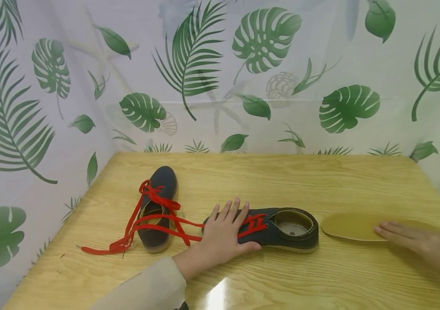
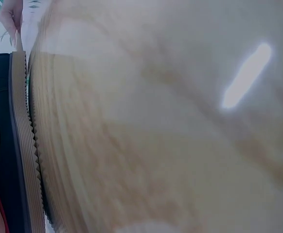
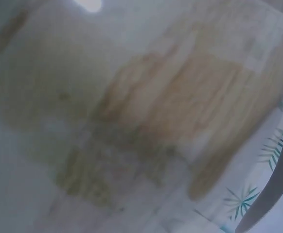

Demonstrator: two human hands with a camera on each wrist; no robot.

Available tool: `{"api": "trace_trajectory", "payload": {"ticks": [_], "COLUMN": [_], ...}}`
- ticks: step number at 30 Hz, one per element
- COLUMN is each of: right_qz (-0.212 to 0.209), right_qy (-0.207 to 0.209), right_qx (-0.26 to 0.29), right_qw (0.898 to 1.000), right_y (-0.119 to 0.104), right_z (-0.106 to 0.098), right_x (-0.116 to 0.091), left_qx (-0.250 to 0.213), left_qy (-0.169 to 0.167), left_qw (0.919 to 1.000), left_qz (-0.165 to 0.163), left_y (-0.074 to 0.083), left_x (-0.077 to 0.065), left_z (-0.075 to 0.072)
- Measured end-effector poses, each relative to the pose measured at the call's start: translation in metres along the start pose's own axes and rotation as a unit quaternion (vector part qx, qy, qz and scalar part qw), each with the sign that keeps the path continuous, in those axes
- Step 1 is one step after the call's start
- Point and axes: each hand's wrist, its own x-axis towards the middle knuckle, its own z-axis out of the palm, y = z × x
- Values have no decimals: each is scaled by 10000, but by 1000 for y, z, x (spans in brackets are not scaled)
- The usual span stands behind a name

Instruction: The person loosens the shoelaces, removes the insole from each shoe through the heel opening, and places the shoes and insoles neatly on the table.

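Across the toe of a dark blue shoe (image 1: 299, 247) with red laces, my left hand (image 1: 223, 234) rests with its fingers spread and nearly straight. The shoe lies on its sole, toe to the left; its opening shows a pale inside. The shoe's tan ribbed sole edge (image 2: 27, 145) appears in the left wrist view. To the right of the heel, a yellow insole (image 1: 347, 226) is held by my right hand (image 1: 425, 245), fingers over its top; the thumb is hidden. In the right wrist view, the insole's grey edge (image 3: 273, 194) stands off the tabletop.
A second dark blue shoe (image 1: 165, 183) lies at the left, toe away from me. Long red laces (image 1: 152, 226) trail over it and onto the wooden table (image 1: 274, 178). Behind hangs a leaf-patterned cloth (image 1: 212, 125).
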Motion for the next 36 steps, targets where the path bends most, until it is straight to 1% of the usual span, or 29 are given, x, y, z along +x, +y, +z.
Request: {"api": "trace_trajectory", "payload": {"ticks": [3, 5, 8, 10, 11, 14, 16, 19, 21, 23, 26, 29, 32, 34, 36], "right_qz": [-41, -75, -57, -6, 61, 303, 458, 651, 859, 1126, 1473, 1493, 1366, 1297, 1267], "right_qy": [-56, -108, -145, -110, -89, -4, 73, -32, -268, -598, -888, -828, -670, -602, -587], "right_qx": [-84, -222, -246, -51, 141, 403, 672, 1067, 1180, 1194, 1000, 811, 689, 618, 621], "right_qw": [9999, 9997, 9996, 9999, 9998, 9987, 9967, 9921, 9889, 9846, 9800, 9820, 9860, 9878, 9883], "right_y": [1, 0, -2, -2, -2, -1, 2, 6, 7, 6, 5, 6, 11, 15, 18], "right_z": [5, 8, 12, 16, 18, 23, 26, 27, 26, 22, 17, 11, 5, 1, -2], "right_x": [-2, -3, -2, -2, -3, -5, -7, -8, -8, -7, 0, 9, 19, 27, 33], "left_qx": [38, 55, 51, 10, -13, -79, -98, -100, -106, -137, -263, -492, -750, -969, -1285], "left_qy": [21, -9, -73, -116, -135, -168, -192, -257, -293, -310, -284, -270, -237, -157, -31], "left_qw": [10000, 10000, 10000, 9999, 9999, 9998, 9998, 9996, 9995, 9994, 9992, 9984, 9967, 9947, 9907], "left_qz": [8, -5, -13, -9, -1, 20, 31, 40, 37, 28, 40, 104, 217, 320, 443], "left_y": [-1, -1, -1, -1, -1, 0, 0, 0, 1, 1, 1, 1, 2, 4, 6], "left_x": [0, 0, 0, 0, 0, 0, 1, 1, 0, 0, -1, -3, -5, -7, -10], "left_z": [0, 0, 0, 0, 0, 0, -1, -2, -4, -6, -8, -11, -18, -25, -33]}}
